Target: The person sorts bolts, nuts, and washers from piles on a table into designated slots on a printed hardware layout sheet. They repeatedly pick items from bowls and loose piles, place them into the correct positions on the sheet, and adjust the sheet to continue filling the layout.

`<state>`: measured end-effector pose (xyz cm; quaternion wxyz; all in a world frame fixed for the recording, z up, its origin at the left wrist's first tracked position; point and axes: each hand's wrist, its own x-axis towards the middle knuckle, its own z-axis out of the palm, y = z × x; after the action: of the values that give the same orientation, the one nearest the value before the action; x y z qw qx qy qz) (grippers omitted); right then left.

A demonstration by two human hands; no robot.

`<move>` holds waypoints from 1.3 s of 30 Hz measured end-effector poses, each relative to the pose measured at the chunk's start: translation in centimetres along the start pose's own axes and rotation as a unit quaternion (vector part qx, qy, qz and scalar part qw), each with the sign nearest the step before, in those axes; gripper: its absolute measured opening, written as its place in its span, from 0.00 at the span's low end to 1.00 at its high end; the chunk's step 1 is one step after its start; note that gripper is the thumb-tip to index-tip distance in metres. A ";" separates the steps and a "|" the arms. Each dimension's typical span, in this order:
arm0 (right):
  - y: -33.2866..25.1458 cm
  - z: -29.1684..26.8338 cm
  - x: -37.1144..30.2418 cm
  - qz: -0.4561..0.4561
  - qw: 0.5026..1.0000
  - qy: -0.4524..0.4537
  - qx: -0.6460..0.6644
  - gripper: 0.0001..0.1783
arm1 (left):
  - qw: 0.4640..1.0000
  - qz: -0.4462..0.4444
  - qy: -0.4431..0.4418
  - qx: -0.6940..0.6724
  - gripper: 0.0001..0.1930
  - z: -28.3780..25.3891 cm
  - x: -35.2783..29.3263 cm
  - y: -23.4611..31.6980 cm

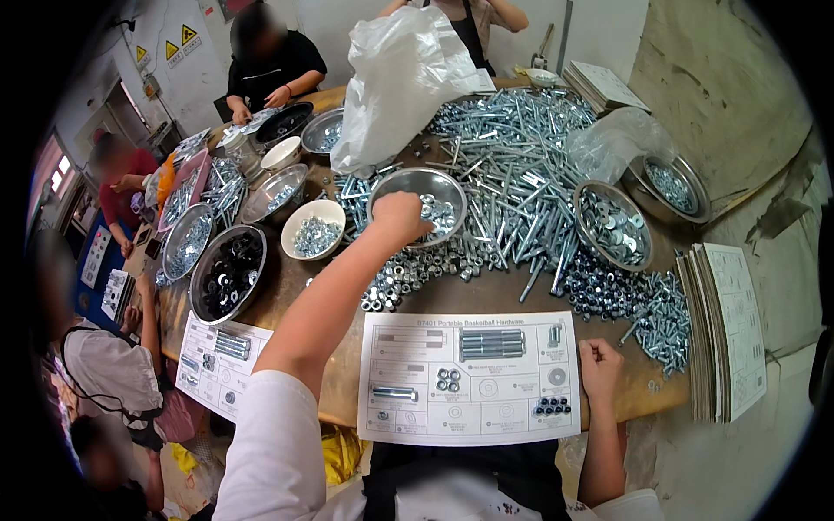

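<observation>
My left hand [398, 215] reaches into a steel bowl [375, 196] of small shiny metal pieces. Its fingers are closed and point down; whatever they pinch is hidden. Beside the right edge of a printed hardware card [469, 425], my right hand [601, 369] is curled closed, and its contents cannot be seen. Several long bolts [492, 344] lie side by side on the card. Near them are silver nuts [448, 380], a single bolt [394, 393], a washer [556, 376], small bolts [554, 334] and dark nuts [552, 405].
Beyond the card are heaps of long bolts [521, 148], silver nuts [426, 269], dark nuts [599, 291] and short bolts [660, 330]. A washer bowl [577, 217] stands right, a black-parts bowl [196, 300] left. Card stacks [725, 330] flank the right; a plastic bag [395, 87] stands behind. Other people work around the table.
</observation>
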<state>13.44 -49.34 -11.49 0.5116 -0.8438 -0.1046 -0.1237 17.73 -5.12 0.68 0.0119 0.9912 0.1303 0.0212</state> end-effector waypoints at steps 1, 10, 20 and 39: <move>-0.1 0.3 0.2 -0.003 1.000 -0.011 -0.005 0.06 | 1.000 -0.007 -0.010 0.016 0.23 0.7 0.5 -0.4; 0.4 0.2 0.1 0.008 0.999 -0.012 0.047 0.06 | 0.982 -0.041 -0.146 0.109 0.17 -1.6 1.3 3.5; -0.5 -0.2 0.1 -0.007 0.999 -0.019 0.026 0.07 | 0.997 0.032 -0.061 0.036 0.16 -1.2 0.7 0.1; -15.1 5.6 -1.7 -0.075 0.866 -0.219 0.443 0.24 | 0.117 -0.057 -0.253 -0.959 0.16 2.5 -21.0 14.2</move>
<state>7.77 -37.53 -1.88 0.7848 -0.5233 -0.3208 0.0851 1.22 -24.33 -2.18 0.9858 0.1025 0.0485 -0.1239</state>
